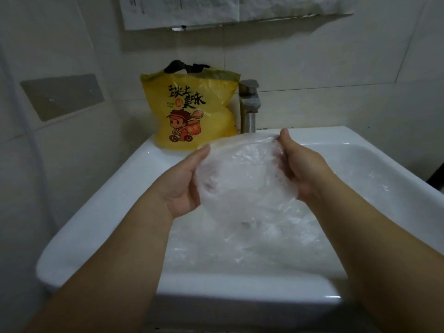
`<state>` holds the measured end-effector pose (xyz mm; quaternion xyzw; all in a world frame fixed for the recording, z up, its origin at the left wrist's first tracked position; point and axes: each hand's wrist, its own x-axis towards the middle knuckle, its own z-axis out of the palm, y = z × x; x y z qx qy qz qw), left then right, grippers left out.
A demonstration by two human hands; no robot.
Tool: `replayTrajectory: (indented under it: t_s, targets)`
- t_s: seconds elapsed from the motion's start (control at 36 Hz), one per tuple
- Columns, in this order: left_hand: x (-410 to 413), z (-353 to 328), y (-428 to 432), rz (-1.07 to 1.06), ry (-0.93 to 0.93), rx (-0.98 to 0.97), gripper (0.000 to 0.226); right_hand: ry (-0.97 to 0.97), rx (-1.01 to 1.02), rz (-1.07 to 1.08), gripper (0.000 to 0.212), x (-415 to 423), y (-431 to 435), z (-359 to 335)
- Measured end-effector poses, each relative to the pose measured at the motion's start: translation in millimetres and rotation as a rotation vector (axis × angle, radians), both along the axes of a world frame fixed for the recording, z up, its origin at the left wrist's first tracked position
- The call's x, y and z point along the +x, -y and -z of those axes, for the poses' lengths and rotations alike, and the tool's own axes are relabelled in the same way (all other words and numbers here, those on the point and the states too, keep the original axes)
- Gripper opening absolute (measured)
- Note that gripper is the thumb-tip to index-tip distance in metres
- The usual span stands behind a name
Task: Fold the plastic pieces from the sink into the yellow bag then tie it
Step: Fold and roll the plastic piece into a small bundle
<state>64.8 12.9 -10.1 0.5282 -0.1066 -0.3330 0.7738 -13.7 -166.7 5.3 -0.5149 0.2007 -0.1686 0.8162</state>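
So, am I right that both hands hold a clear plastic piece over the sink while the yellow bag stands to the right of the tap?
Not quite: the head view shows the yellow bag standing to the left of the tap. Otherwise yes: the left hand and right hand hold the clear plastic piece over the sink.

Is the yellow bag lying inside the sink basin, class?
No, the yellow bag stands upright on the back rim of the sink, left of the tap, outside the basin.
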Motion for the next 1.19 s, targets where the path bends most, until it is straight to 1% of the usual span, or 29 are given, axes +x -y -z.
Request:
replayTrajectory:
  t_s: [0.08, 0.11, 0.14, 0.17, 0.19, 0.22, 0.25, 0.33, 0.42, 0.47, 0.56, 0.61, 0.69, 0.75, 0.81, 0.83, 0.89, 0.92, 0.94, 0.97, 1.0, 1.06, 1.11, 1.14, 1.19]
  targets:
    - [6.2, 2.6, 1.0, -0.152, 0.033, 0.001, 0.045, -0.054, 0.040, -0.016, 0.025, 0.3, 1.7, 1.7]
    - [9.4, 3.5, 0.3, -0.189, 0.049, -0.022, 0.046, -0.063, 0.071, -0.015, 0.023, 0.1, 1.7, 1.8]
    - [12.0, 5.0, -1.0, -0.229, 0.056, -0.054, 0.054, -0.057, 0.096, -0.019, 0.020, 1.2, 2.6, 2.7]
    - [13.2, 5.8, -2.1, -0.261, 0.055, -0.090, 0.065, -0.028, 0.121, -0.022, 0.025, 2.3, 3.9, 3.3]
    - [14.4, 6.0, -3.0, -0.280, 0.057, -0.118, 0.072, 0.021, 0.151, -0.022, 0.039, 3.7, 5.9, 4.1]
    - [16.2, 6.8, -3.1, -0.288, 0.063, -0.145, 0.074, 0.070, 0.175, -0.023, 0.048, 4.2, 8.0, 3.9]
    - [17.8, 7.9, -3.4, -0.275, 0.074, -0.166, 0.074, 0.117, 0.173, -0.036, 0.050, 5.3, 9.4, 3.3]
    - [21.1, 9.7, -4.1, -0.177, 0.144, -0.254, 0.079, 0.155, 0.087, -0.093, 0.043, 4.8, 8.4, 0.6]
    - [18.1, 5.4, -4.3, -0.143, 0.189, -0.299, 0.074, 0.180, 0.085, -0.090, 0.035, 1.4, 5.8, -2.3]
    - [12.5, 3.7, -1.7, -0.150, 0.214, -0.241, 0.058, 0.177, 0.099, -0.085, 0.033, 0.9, 5.7, -3.9]
    - [10.4, 5.6, 2.0, -0.265, 0.214, -0.092, 0.025, 0.183, 0.115, -0.130, 0.025, 2.5, 8.4, -2.8]
    - [12.3, 6.3, 1.9, -0.309, 0.208, -0.072, 0.018, 0.178, 0.085, -0.183, 0.020, 3.0, 9.1, -1.9]
    - [15.8, 5.2, -0.7, -0.321, 0.202, -0.092, 0.016, 0.166, 0.020, -0.161, 0.037, 3.5, 9.9, -0.8]
    - [16.5, 6.2, -1.6, -0.306, 0.243, -0.051, 0.022, 0.126, -0.059, -0.142, 0.046, 4.9, 12.8, 1.7]
    - [14.1, 8.2, -2.3, -0.333, 0.378, 0.118, 0.039, 0.053, -0.194, -0.133, 0.057, 6.7, 15.0, 5.1]
    - [12.6, 10.0, -2.7, -0.367, 0.484, 0.240, 0.047, 0.015, -0.309, -0.124, 0.062, 7.3, 15.6, 7.4]
    - [10.2, 14.3, -2.8, -0.422, 0.692, 0.470, 0.057, -0.077, -0.651, -0.089, 0.067, 8.7, 16.5, 13.0]
    - [9.3, 16.9, -2.8, -0.432, 0.763, 0.562, 0.060, -0.120, -0.820, -0.076, 0.066, 8.4, 16.2, 14.7]
    - [9.0, 19.3, -2.7, -0.435, 0.814, 0.634, 0.060, -0.151, -0.944, -0.070, 0.064, 8.2, 16.4, 16.4]
    - [8.9, 21.1, -2.7, -0.441, 0.853, 0.693, 0.059, -0.166, -1.016, -0.067, 0.060, 8.1, 17.3, 18.0]
    - [9.2, 22.3, -3.5, -0.452, 0.884, 0.732, 0.056, -0.174, -1.044, -0.062, 0.055, 8.8, 18.5, 19.6]
    - [9.9, 22.7, -4.7, -0.495, 0.917, 0.740, 0.043, -0.160, -1.030, -0.041, 0.040, 8.9, 19.6, 20.2]
    - [11.1, 20.7, -5.3, -0.549, 0.903, 0.698, 0.025, -0.120, -0.973, -0.005, 0.019, 8.3, 19.4, 18.3]
    - [11.5, 18.9, -5.3, -0.568, 0.860, 0.650, 0.019, -0.100, -0.915, 0.004, 0.010, 7.7, 19.0, 16.4]
    - [9.7, 13.6, -3.8, -0.565, 0.709, 0.488, 0.014, -0.052, -0.723, -0.023, 0.009, 6.3, 18.6, 12.0]
